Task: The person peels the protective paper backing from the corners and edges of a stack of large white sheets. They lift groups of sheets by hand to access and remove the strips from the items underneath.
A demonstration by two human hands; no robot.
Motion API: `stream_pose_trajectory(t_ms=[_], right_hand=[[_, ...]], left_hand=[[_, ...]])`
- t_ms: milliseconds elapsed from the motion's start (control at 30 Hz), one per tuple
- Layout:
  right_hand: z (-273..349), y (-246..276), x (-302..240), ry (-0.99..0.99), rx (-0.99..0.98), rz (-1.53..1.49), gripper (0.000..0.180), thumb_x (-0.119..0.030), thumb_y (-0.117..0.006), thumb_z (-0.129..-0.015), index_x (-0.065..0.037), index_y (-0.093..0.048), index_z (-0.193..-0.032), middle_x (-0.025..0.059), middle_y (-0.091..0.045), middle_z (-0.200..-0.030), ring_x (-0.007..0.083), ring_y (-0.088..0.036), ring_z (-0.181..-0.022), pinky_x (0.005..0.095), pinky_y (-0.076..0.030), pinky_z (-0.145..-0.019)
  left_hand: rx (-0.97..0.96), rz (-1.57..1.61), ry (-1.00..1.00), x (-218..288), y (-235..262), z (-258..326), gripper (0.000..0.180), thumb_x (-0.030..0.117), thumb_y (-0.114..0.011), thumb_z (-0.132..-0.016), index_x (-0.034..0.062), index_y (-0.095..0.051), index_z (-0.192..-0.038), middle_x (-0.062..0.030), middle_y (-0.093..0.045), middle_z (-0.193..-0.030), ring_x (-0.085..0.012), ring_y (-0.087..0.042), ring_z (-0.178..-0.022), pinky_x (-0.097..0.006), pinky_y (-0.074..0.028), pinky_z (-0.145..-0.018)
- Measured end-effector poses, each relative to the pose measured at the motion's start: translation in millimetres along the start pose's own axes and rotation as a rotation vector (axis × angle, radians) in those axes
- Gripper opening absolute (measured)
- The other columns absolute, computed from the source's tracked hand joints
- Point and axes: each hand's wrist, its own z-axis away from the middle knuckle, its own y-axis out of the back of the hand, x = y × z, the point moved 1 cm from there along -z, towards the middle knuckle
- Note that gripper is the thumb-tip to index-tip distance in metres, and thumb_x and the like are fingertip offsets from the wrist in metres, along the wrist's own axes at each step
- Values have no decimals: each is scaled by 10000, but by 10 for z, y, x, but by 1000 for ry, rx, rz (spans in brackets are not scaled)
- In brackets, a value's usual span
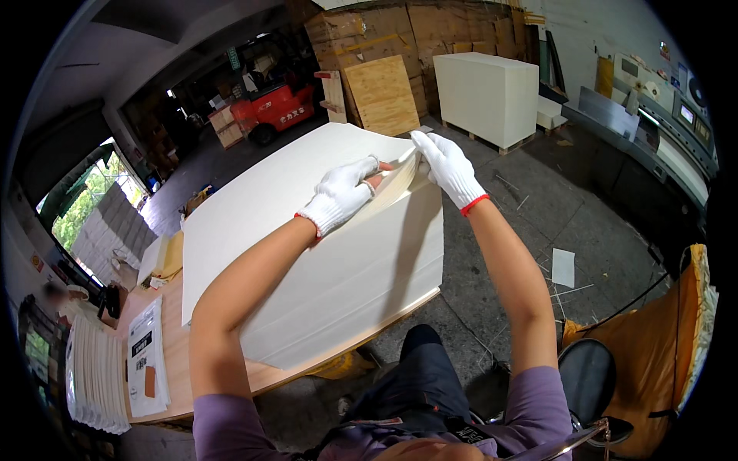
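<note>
A tall stack of large white paper sheets (338, 307) stands on the wooden table in front of me. Both my hands wear white knit gloves with red cuffs. At the stack's right corner, my right hand (447, 167) pinches the raised corner of several sheets, which curve up and fan apart at the edge. My left hand (342, 192) rests at the near top edge, its bare thumb and fingertip closed on the lifted sheets. The parts of the fingers between the sheets are hidden.
On the wooden table (265, 376) lie a printed white package (147, 357) and a bundle of white sheets (96, 376). A red forklift (273, 111), a pale block-shaped stack (488, 96) on a pallet, a plywood board (382, 96) and a grey machine (653, 131) stand beyond.
</note>
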Motion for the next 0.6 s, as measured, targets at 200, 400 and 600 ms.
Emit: stream_pose_trajectory(t_ms=[200,400,600], right_hand=[[136,-65,-55,-11,110,-33,592,-594,-444,-998,-50,-677,-1001,106,-669,-847,256,-631,-825,369,-467,-808],[179,-44,-46,-7,108,-45,576,-577,-443,-1005,-51,-677,-1004,93,-666,-831,238,-623,-802,361,-467,-803],[214,-55,-77,14,120,-45,583,-588,-436,-1013,-49,-646,-936,99,-647,-774,267,-619,-755,385,-467,-771]], left_hand=[[-69,170,153,278,74,116,423,287,-727,-922,119,-653,-1304,-33,-676,-916,-99,-618,-731,-283,-528,-693],[-44,251,116,175,41,87,456,283,-760,-904,120,-646,-1314,-38,-678,-964,-107,-611,-739,-277,-524,-681],[80,235,-5,26,-26,42,475,275,-737,-923,115,-629,-1357,-58,-682,-1058,-105,-609,-795,-275,-524,-708]])
